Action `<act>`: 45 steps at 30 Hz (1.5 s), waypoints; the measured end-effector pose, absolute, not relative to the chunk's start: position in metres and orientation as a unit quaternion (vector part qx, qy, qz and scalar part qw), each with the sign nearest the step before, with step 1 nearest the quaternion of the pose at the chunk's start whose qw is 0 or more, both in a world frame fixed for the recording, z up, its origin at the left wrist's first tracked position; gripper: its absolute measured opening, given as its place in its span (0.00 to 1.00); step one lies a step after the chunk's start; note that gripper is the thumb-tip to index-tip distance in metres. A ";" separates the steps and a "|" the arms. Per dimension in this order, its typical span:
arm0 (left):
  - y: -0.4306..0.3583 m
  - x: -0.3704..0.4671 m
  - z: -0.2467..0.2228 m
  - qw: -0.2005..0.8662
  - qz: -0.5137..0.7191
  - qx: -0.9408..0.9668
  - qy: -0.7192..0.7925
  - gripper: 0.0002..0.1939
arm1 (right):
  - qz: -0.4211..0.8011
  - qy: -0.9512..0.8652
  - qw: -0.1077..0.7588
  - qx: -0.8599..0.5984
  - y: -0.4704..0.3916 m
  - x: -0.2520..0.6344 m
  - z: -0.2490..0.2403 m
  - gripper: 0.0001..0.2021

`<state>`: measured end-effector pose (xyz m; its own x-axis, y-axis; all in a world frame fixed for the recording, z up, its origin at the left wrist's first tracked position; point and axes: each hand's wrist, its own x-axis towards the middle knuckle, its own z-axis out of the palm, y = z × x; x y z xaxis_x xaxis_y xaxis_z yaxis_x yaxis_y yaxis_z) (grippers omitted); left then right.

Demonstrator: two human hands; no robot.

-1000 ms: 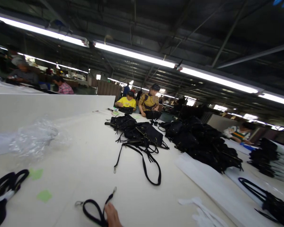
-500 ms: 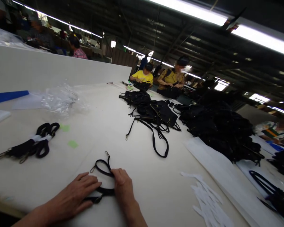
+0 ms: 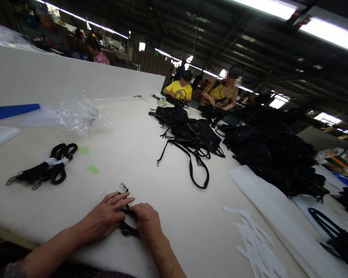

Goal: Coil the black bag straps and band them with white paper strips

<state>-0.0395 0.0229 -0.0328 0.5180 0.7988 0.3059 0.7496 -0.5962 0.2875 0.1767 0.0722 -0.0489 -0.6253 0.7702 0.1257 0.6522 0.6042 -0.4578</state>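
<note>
A narrow black strap [image 3: 129, 230] with metal clips lies folded on the white table, between my two hands. My left hand [image 3: 104, 217] is over its left side, with fingers reaching across the strap and gripping it. One metal clip [image 3: 123, 187] sticks out beyond those fingertips. My right hand [image 3: 149, 224] is closed round the strap's right side, its fingers curled. Both palms hide much of the strap. To the left lie bundled black straps [image 3: 46, 168] with white bands round them and metal clips at one end.
Black bags [image 3: 191, 129] and a loose strap [image 3: 207, 175] lie ahead, beside a large dark pile [image 3: 272, 158]. White strips [image 3: 256, 245] and a white sheet [image 3: 263, 200] lie right. Clear plastic [image 3: 81, 117] and green notes [image 3: 93, 168] are left. Co-workers [image 3: 179, 89] sit beyond.
My left hand has moved up and right, onto the strap near its upper clip. The strap's open loops are now drawn together. The camera view has shifted slightly.
</note>
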 end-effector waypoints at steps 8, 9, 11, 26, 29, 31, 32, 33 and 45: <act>0.037 -0.045 -0.029 0.161 0.160 0.873 0.432 0.07 | 0.336 -0.832 0.228 -0.378 0.063 0.179 -0.040 0.14; 0.036 -0.043 -0.030 0.158 0.161 0.869 0.441 0.07 | 0.331 -0.835 0.232 -0.373 0.060 0.180 -0.040 0.14; 0.031 -0.040 -0.032 0.149 0.166 0.859 0.460 0.08 | 0.307 -0.849 0.240 -0.357 0.053 0.181 -0.043 0.19; 0.008 -0.080 -0.045 0.232 0.198 0.805 0.508 0.39 | 0.204 -0.871 0.224 -0.386 0.048 0.176 -0.050 0.15; 0.010 -0.096 -0.043 0.275 0.233 0.756 0.546 0.35 | 0.206 -0.872 0.214 -0.388 0.048 0.174 -0.048 0.15; 0.014 -0.102 -0.041 0.273 0.251 0.732 0.571 0.31 | 0.209 -0.872 0.204 -0.393 0.048 0.173 -0.046 0.13; 0.017 -0.103 -0.040 0.263 0.253 0.731 0.576 0.30 | 0.209 -0.871 0.201 -0.396 0.048 0.172 -0.045 0.13; 0.019 -0.102 -0.039 0.248 0.251 0.739 0.575 0.29 | 0.208 -0.872 0.199 -0.397 0.048 0.172 -0.044 0.13; 0.016 -0.067 -0.052 0.128 0.140 0.821 0.539 0.36 | 0.211 -0.876 0.202 -0.384 0.047 0.176 -0.051 0.13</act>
<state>-0.0671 0.0165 -0.0516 0.3802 0.9203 0.0918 0.8489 -0.3866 0.3604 0.1763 0.0466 -0.0515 -0.6244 0.7573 0.1913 0.5872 0.6166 -0.5244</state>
